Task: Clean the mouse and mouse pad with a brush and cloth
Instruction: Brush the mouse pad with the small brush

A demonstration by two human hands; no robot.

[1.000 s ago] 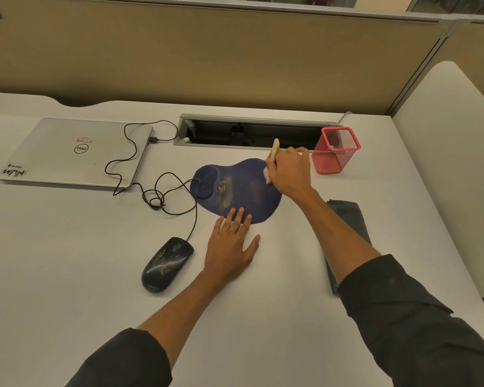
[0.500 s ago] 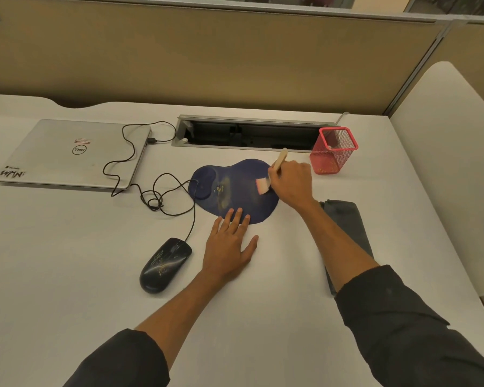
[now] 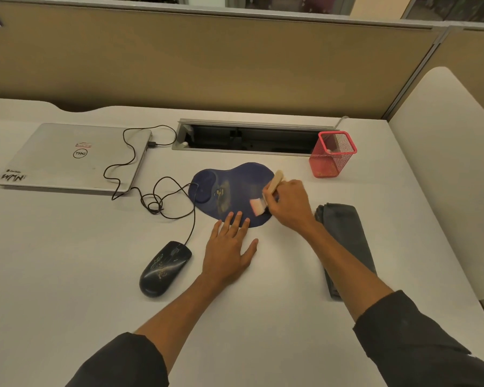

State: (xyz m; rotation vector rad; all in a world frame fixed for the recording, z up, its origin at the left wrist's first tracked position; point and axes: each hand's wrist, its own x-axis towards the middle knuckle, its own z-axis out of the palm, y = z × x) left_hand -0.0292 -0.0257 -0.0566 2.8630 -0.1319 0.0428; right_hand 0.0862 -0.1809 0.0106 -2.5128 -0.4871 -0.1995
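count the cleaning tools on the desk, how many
2. The brush is held in the right hand, bristles on the mouse pad; the folded cloth lies under the right forearm.

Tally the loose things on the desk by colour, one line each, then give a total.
Silver: 1, laptop
Black: 1, mouse
Blue: 1, mouse pad
Tan: 1, brush
Grey: 1, cloth
Red: 1, mesh cup
Total: 6
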